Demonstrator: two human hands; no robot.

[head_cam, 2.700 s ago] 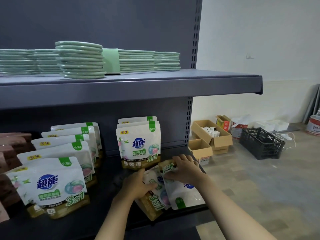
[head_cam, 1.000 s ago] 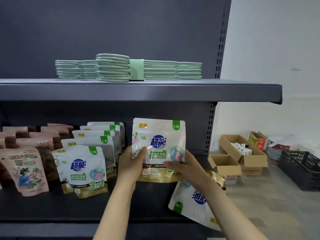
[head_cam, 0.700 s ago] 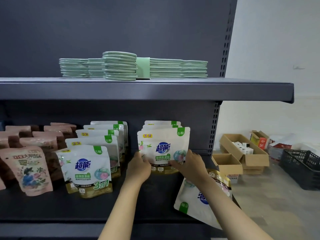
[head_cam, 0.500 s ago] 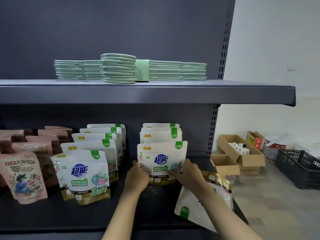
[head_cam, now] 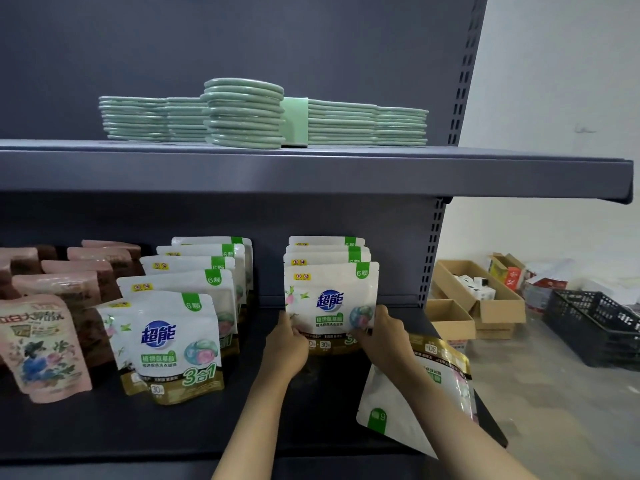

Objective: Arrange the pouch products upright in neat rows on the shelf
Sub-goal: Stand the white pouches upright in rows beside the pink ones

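Observation:
A white and gold detergent pouch (head_cam: 330,299) stands upright at the front of a short row on the dark lower shelf (head_cam: 138,427). My left hand (head_cam: 289,344) grips its lower left corner. My right hand (head_cam: 382,337) grips its lower right corner. Two more pouches (head_cam: 327,249) stand behind it. To the left, a longer row of the same pouches (head_cam: 173,344) stands upright. Another pouch (head_cam: 415,400) lies flat and upside down at the shelf's right front, partly under my right forearm.
Pink and brown pouches (head_cam: 45,344) fill the shelf's left part. Stacked green flat packs (head_cam: 242,112) sit on the upper shelf (head_cam: 311,174). On the floor to the right are cardboard boxes (head_cam: 478,299) and a black crate (head_cam: 595,327).
Both hands lifted one pouch from the flat pile, carried it up and back, and set it upright in front of the right row. The hands slid down to its lower corners.

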